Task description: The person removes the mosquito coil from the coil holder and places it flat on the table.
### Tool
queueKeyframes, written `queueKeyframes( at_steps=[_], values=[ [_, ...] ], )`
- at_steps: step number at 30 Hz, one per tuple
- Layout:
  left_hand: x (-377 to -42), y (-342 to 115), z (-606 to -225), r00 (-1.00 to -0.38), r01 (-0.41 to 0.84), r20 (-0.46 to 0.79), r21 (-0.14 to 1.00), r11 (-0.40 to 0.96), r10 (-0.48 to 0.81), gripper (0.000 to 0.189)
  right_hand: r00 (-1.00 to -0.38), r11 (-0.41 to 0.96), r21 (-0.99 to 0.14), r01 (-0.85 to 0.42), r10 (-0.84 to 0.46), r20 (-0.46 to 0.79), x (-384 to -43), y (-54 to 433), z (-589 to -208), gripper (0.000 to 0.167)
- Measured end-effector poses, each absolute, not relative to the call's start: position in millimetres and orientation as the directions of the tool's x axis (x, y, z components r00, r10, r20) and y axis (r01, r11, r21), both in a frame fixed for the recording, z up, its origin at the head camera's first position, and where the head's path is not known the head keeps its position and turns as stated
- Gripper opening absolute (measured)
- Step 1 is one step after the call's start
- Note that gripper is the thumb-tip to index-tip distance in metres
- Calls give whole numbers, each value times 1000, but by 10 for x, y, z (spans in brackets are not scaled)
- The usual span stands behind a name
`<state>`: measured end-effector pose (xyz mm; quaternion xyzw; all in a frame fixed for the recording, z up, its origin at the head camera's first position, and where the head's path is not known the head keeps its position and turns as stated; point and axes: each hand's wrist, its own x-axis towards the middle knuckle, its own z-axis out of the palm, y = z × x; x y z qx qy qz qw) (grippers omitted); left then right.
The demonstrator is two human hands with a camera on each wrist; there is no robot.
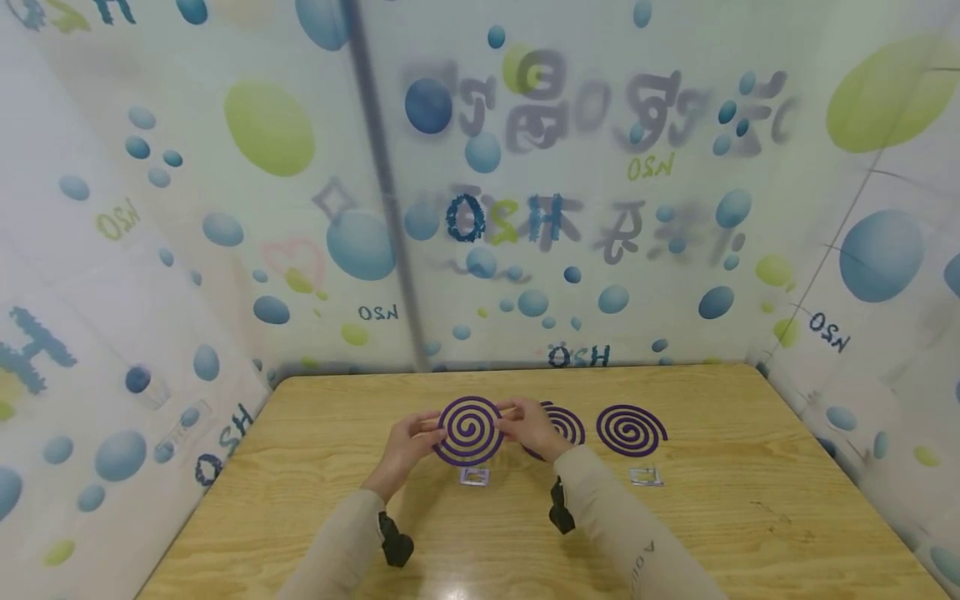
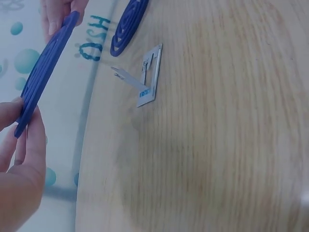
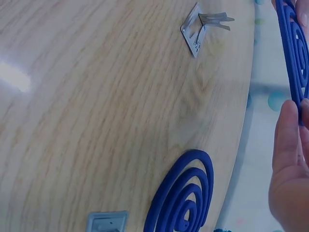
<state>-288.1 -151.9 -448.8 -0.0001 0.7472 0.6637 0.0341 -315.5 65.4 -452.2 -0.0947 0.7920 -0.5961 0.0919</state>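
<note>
Both hands hold a dark purple mosquito coil [image 1: 469, 431] up above the table, one at each side. My left hand [image 1: 407, 448] pinches its left edge between thumb and fingers, and my right hand [image 1: 528, 427] pinches the right edge. In the left wrist view the coil [image 2: 46, 72] appears nearly edge-on, tilted upright. Below it on the table stands a small metal coil stand [image 1: 474, 476], whose raised prong shows in the left wrist view. A second coil [image 1: 576, 425] lies behind my right hand and is partly hidden by it.
To the right lies a third coil [image 1: 632, 431], with another metal stand [image 1: 646, 476] in front of it; this stand looks flat in the right wrist view. The wooden table [image 1: 750, 517] meets a patterned white curtain [image 1: 510, 292] at its back edge.
</note>
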Motion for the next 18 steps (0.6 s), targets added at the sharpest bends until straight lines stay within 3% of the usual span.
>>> queueKeyframes(
  at_steps=[7,18],
  values=[
    [-2976,-1536,-4545,-996,-82,-83,990,111,11,40,-969,280,-957,-76,-247,5,-3175,654,-4479,30],
    [-3086,-1522,-4603,-996,-84,-80,990,115,-40,37,-985,312,-950,3,-166,-57,-3228,610,-4459,28]
  ],
)
